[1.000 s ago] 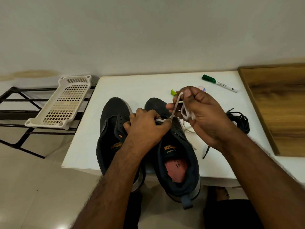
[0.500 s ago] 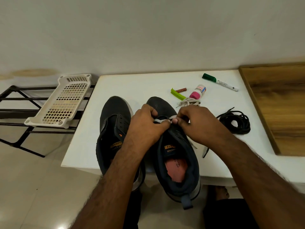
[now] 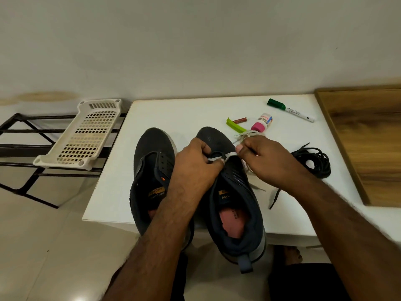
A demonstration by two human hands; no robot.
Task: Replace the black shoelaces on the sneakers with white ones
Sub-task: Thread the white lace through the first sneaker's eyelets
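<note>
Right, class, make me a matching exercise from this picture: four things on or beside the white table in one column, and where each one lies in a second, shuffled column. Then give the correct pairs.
Things
1. black laces
2. green marker
3. white basket
4. white lace

Places
A. on the black metal rack, left of the table
B. pinched between both hands over the right sneaker
C. coiled on the table, right of the right hand
D. at the table's far edge, near the wooden board

Pairs: 1-C, 2-D, 3-A, 4-B
</note>
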